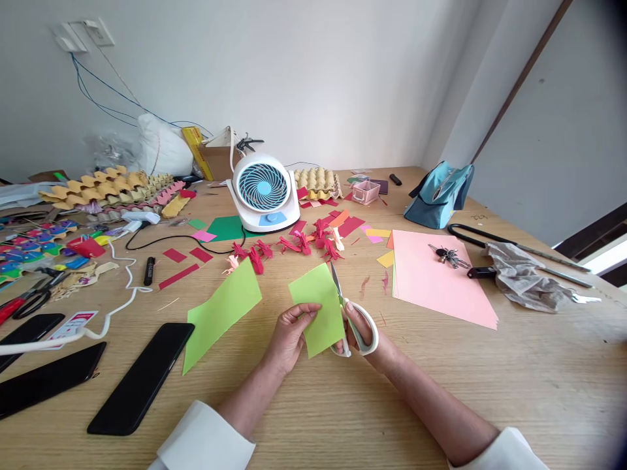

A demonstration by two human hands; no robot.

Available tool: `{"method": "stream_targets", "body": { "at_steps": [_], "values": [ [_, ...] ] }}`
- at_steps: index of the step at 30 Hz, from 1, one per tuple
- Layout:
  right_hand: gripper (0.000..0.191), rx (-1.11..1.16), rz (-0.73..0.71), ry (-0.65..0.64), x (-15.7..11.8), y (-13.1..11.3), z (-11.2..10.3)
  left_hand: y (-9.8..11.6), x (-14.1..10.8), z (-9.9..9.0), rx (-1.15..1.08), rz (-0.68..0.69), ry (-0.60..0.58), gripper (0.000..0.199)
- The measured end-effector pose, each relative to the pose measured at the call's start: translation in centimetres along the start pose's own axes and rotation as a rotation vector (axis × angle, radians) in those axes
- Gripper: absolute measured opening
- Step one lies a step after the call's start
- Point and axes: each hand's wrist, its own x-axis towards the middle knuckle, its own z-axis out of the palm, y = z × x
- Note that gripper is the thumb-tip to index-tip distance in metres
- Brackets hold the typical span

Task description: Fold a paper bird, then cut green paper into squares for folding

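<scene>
One lime sheet point(223, 315) lies front-left of the fan point(263, 189); front-right, the left hand point(290, 331) pinches a smaller lime piece point(322, 311), the right hand point(362, 326) grips scissors point(341, 301) at its edge, cutting seemingly unfinished, red figures point(303, 243) already shaped

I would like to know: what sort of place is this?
Probably an indoor craft workspace: scissors are held at the edge of a light green sheet, and red paper strips lie on the wooden tabletop.
</scene>
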Motion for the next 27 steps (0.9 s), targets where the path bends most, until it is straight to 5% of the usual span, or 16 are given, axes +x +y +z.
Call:
{"method": "stream_targets", "body": {
  "at_steps": [27],
  "values": [
    [0.046, 0.149, 0.012, 0.031, 0.4, 1.3, -0.4, -0.3, -0.3, 0.8, 0.012, -0.005, 0.004, 0.031]
  ]
}}
